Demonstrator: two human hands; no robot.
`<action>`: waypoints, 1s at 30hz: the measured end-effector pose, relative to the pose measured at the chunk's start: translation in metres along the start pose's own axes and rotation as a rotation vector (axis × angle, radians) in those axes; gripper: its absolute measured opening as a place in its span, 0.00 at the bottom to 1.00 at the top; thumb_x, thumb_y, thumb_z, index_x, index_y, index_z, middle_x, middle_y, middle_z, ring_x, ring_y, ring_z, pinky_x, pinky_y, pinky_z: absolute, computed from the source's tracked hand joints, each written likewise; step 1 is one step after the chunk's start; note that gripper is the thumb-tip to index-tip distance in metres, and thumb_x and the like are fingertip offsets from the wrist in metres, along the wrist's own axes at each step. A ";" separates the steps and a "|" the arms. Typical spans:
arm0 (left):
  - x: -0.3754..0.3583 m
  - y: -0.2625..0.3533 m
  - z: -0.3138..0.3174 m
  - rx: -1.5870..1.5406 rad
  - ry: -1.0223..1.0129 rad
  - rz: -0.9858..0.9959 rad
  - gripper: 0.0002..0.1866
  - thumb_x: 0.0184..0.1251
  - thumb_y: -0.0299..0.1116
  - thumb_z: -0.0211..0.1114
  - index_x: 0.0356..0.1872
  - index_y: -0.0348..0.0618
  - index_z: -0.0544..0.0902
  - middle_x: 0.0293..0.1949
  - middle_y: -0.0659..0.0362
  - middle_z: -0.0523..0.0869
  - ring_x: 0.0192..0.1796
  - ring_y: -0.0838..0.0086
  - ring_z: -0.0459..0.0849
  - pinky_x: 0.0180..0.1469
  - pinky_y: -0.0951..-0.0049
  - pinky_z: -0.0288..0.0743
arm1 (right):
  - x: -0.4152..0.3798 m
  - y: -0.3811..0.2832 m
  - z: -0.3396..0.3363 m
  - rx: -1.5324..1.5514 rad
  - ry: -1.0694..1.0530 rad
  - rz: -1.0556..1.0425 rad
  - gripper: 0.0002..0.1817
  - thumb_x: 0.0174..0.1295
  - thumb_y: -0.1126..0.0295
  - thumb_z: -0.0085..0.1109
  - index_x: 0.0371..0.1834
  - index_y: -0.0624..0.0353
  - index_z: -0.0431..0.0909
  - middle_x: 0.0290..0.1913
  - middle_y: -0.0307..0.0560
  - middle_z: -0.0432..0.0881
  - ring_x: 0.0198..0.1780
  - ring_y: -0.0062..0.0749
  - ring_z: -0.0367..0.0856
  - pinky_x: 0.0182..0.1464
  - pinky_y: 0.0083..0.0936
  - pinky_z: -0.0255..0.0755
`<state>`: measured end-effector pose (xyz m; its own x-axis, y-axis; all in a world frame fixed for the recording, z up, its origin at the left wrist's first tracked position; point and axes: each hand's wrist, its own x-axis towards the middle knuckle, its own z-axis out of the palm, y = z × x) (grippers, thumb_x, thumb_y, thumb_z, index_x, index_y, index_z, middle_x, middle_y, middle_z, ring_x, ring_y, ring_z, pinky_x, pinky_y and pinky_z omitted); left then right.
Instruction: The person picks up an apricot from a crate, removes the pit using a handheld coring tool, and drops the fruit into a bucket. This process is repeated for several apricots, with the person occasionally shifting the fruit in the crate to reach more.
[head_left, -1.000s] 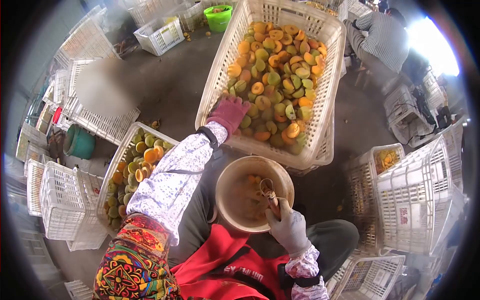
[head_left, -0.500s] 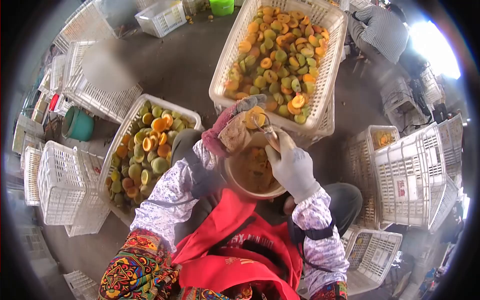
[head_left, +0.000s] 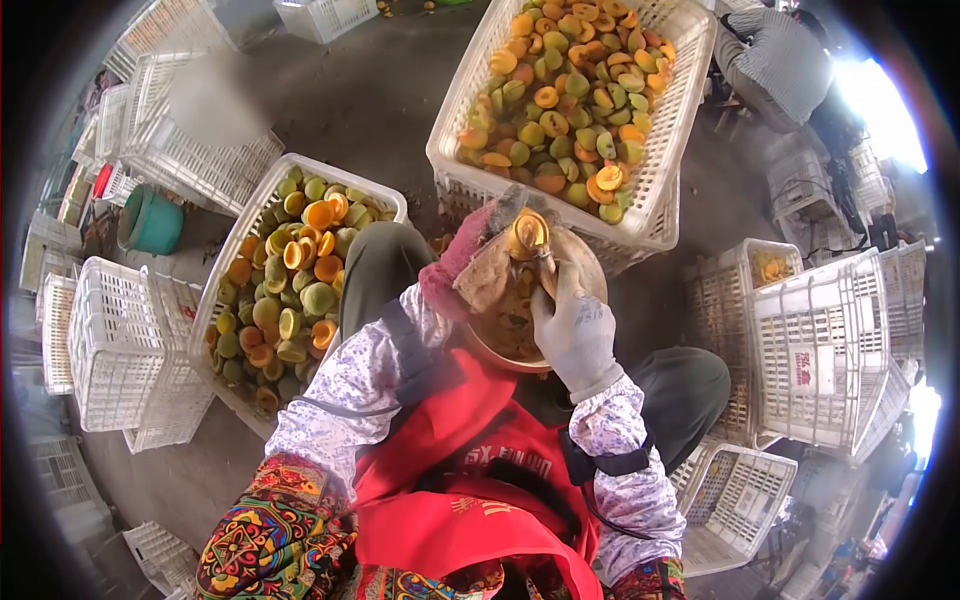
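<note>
My left hand (head_left: 478,262), in a worn pink and grey glove, is closed around an orange fruit half (head_left: 527,234). In a pale grey glove, my right hand (head_left: 577,335) grips a small metal tool (head_left: 546,272), whose tip is at the fruit. Both hands are over a round bucket (head_left: 585,262) between my knees, with wet orange-brown scraps inside. To the left stands a white crate (head_left: 222,268) of green and orange fruit, some of it halved. Beyond my hands, another white crate (head_left: 440,125) holds many fruit halves.
Stacked white crates stand on the left (head_left: 115,345) and right (head_left: 820,340). A green bucket (head_left: 152,222) is at the left. At the upper right, a person in a striped top (head_left: 785,65) bends forward. An open crate (head_left: 735,500) lies at the lower right.
The view has shifted slightly. My hands have come closer together, the tool has turned more upright, and the fruit's cut face now shows more clearly upward.
</note>
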<state>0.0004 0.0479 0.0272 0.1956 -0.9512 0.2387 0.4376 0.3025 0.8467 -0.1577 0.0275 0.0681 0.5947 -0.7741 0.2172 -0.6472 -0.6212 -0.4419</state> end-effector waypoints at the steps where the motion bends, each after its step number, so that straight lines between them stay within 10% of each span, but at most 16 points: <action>1: 0.002 0.004 0.001 -0.023 0.019 -0.037 0.17 0.74 0.31 0.49 0.60 0.40 0.71 0.51 0.59 0.79 0.52 0.76 0.79 0.56 0.76 0.74 | 0.001 0.000 0.001 0.003 -0.004 0.002 0.15 0.61 0.63 0.57 0.46 0.59 0.71 0.26 0.53 0.82 0.27 0.50 0.83 0.29 0.39 0.76; 5: 0.002 -0.006 0.001 -0.441 0.043 -0.126 0.13 0.74 0.33 0.49 0.53 0.40 0.75 0.46 0.60 0.82 0.48 0.75 0.82 0.54 0.74 0.76 | 0.003 0.001 0.002 -0.036 -0.110 0.040 0.15 0.60 0.64 0.58 0.44 0.59 0.69 0.25 0.54 0.82 0.27 0.51 0.83 0.30 0.42 0.76; 9: 0.000 -0.013 -0.014 -0.186 0.152 -0.201 0.13 0.72 0.33 0.52 0.52 0.38 0.75 0.46 0.60 0.82 0.47 0.75 0.82 0.52 0.73 0.77 | 0.001 0.006 0.013 -0.061 -0.199 0.090 0.15 0.58 0.64 0.59 0.43 0.60 0.68 0.24 0.59 0.81 0.27 0.54 0.82 0.31 0.45 0.76; 17: 0.019 -0.014 -0.033 -0.222 -0.327 -0.289 0.12 0.68 0.27 0.57 0.49 0.34 0.77 0.45 0.55 0.83 0.44 0.75 0.83 0.49 0.72 0.78 | -0.009 0.016 0.015 0.338 -0.279 0.066 0.10 0.60 0.70 0.53 0.38 0.67 0.71 0.18 0.57 0.77 0.17 0.47 0.79 0.23 0.38 0.72; 19: 0.020 -0.009 -0.024 -0.023 -0.323 -0.302 0.10 0.66 0.27 0.59 0.46 0.35 0.78 0.41 0.57 0.83 0.42 0.78 0.82 0.46 0.74 0.78 | -0.004 0.005 -0.006 0.508 -0.523 0.421 0.08 0.59 0.71 0.53 0.34 0.66 0.69 0.21 0.60 0.79 0.27 0.57 0.81 0.33 0.43 0.73; 22: 0.022 -0.009 -0.009 -0.749 -0.136 -0.612 0.10 0.68 0.28 0.57 0.47 0.37 0.79 0.40 0.58 0.83 0.40 0.79 0.81 0.44 0.75 0.77 | -0.004 0.006 -0.005 0.492 -0.410 0.407 0.08 0.58 0.72 0.52 0.34 0.66 0.69 0.24 0.62 0.79 0.30 0.56 0.81 0.35 0.43 0.73; 24: 0.014 -0.024 -0.008 0.002 0.069 0.053 0.10 0.70 0.31 0.57 0.46 0.36 0.79 0.40 0.59 0.83 0.40 0.80 0.81 0.43 0.76 0.77 | -0.007 0.009 0.005 0.481 -0.348 0.372 0.08 0.57 0.72 0.53 0.34 0.65 0.69 0.26 0.63 0.79 0.31 0.55 0.81 0.35 0.44 0.73; 25: 0.008 -0.018 -0.002 0.309 0.110 0.078 0.12 0.71 0.32 0.57 0.47 0.34 0.78 0.42 0.60 0.83 0.42 0.78 0.81 0.45 0.74 0.77 | -0.009 0.010 0.014 0.478 -0.298 0.332 0.08 0.57 0.71 0.54 0.34 0.65 0.69 0.27 0.64 0.79 0.32 0.55 0.82 0.36 0.44 0.73; 28: 0.011 -0.036 -0.004 -0.292 0.070 0.105 0.13 0.69 0.30 0.59 0.50 0.34 0.77 0.43 0.58 0.83 0.43 0.75 0.82 0.46 0.72 0.77 | -0.022 0.015 0.033 0.429 -0.284 0.034 0.08 0.58 0.72 0.54 0.36 0.64 0.70 0.25 0.59 0.80 0.28 0.43 0.83 0.32 0.38 0.75; 30: 0.007 -0.035 -0.010 -0.343 0.023 0.015 0.17 0.68 0.32 0.61 0.53 0.33 0.75 0.44 0.56 0.82 0.44 0.73 0.82 0.47 0.71 0.77 | -0.013 -0.010 0.006 0.608 -0.417 0.273 0.08 0.59 0.71 0.54 0.36 0.64 0.71 0.22 0.53 0.78 0.24 0.37 0.81 0.28 0.33 0.73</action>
<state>-0.0045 0.0308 -0.0058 0.2224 -0.9459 0.2362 0.7033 0.3234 0.6330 -0.1560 0.0440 0.0640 0.6601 -0.7052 -0.2588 -0.4932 -0.1471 -0.8574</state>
